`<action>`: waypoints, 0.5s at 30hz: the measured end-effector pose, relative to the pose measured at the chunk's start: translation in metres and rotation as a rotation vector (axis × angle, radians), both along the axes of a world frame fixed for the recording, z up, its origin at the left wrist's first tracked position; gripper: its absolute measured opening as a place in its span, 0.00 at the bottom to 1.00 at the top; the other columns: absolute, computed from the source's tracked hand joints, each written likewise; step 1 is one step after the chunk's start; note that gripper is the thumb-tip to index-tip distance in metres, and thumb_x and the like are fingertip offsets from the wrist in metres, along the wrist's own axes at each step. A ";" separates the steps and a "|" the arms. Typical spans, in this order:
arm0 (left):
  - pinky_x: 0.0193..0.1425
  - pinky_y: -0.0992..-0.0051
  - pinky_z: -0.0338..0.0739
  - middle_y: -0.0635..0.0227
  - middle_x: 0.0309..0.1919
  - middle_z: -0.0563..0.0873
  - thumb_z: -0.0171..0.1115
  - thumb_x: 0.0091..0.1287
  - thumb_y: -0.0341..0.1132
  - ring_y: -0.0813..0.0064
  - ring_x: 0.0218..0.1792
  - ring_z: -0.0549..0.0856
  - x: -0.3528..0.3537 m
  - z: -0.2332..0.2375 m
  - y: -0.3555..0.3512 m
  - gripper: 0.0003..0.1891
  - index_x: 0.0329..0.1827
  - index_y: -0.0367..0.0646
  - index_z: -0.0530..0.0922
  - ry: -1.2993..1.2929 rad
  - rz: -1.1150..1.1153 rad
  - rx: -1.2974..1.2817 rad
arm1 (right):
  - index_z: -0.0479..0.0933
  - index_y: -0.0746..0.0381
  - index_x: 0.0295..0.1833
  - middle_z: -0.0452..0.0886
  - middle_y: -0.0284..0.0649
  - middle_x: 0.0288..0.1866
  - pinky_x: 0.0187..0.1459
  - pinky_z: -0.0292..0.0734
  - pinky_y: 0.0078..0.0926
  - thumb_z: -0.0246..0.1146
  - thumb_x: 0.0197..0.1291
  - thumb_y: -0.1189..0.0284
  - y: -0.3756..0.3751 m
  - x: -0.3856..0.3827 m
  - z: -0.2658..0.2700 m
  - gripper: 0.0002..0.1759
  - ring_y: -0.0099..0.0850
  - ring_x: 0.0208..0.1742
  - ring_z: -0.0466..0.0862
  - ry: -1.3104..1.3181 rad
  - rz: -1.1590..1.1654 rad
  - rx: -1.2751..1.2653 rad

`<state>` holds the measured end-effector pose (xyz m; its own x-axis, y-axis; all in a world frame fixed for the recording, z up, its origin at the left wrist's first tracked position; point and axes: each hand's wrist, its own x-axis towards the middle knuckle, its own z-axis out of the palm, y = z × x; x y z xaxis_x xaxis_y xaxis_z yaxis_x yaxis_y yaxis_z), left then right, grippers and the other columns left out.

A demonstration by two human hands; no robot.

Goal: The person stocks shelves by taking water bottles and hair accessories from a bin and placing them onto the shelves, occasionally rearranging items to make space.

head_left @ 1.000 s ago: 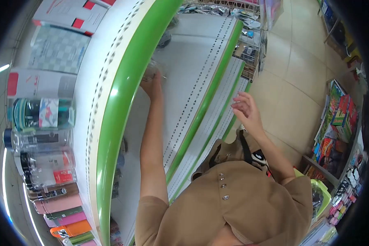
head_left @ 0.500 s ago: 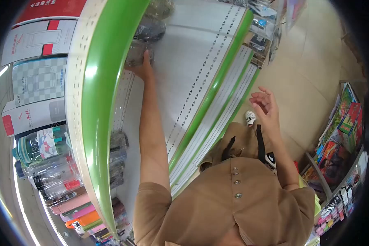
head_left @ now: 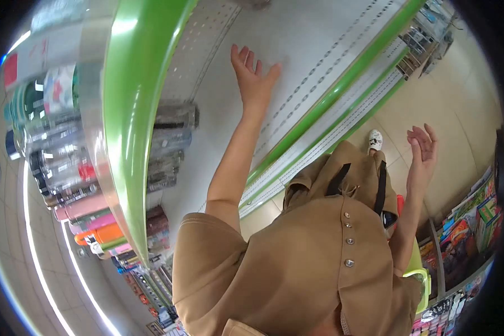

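Observation:
Over the white shelf, my left hand is held with its fingers spread and nothing in it. Wrapped dark packages lie on the same shelf, below and left of that hand in the view. Out over the floor at the right, my right hand is raised with loosely curved, parted fingers and holds nothing. The green shelf edge runs down the left of my left arm.
Clear bottles and an orange item line the upper shelf at the left. Colourful books stand in a rack at the right. A lime green plastic item is beside my right elbow. Lower shelves have green edges.
My left hand has come away from the wrapped packages at the shelf's far end and is empty over the shelf. The view has shifted, and my right hand appears further right.

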<state>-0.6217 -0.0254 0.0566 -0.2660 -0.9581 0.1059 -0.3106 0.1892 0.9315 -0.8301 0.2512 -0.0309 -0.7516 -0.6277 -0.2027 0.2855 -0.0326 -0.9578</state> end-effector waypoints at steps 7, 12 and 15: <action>0.58 0.69 0.67 0.57 0.53 0.69 0.64 0.53 0.25 0.68 0.53 0.71 0.161 -0.005 -0.016 0.34 0.64 0.38 0.59 -0.006 0.292 -0.060 | 0.66 0.66 0.58 0.75 0.43 0.50 0.56 0.70 0.27 0.56 0.60 0.78 0.030 0.069 0.008 0.19 0.30 0.51 0.76 0.043 -0.045 0.017; 0.58 0.73 0.65 0.62 0.55 0.71 0.61 0.56 0.33 0.71 0.54 0.71 0.242 -0.002 -0.054 0.29 0.62 0.39 0.63 -0.123 0.342 -0.012 | 0.67 0.64 0.57 0.76 0.42 0.47 0.54 0.70 0.25 0.56 0.59 0.80 0.047 0.121 0.016 0.19 0.29 0.50 0.76 0.047 -0.033 0.013; 0.59 0.70 0.65 0.64 0.56 0.71 0.60 0.58 0.35 0.70 0.56 0.70 0.285 -0.027 -0.089 0.26 0.60 0.39 0.65 -0.080 0.221 -0.073 | 0.67 0.65 0.56 0.76 0.42 0.47 0.53 0.71 0.24 0.55 0.59 0.81 0.059 0.141 0.023 0.18 0.28 0.49 0.77 0.027 -0.045 0.014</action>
<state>-0.3365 -0.1146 0.0297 -0.0615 -0.9845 0.1640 -0.4245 0.1745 0.8884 -0.6891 0.3106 -0.0083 -0.7842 -0.5905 -0.1907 0.2583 -0.0313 -0.9655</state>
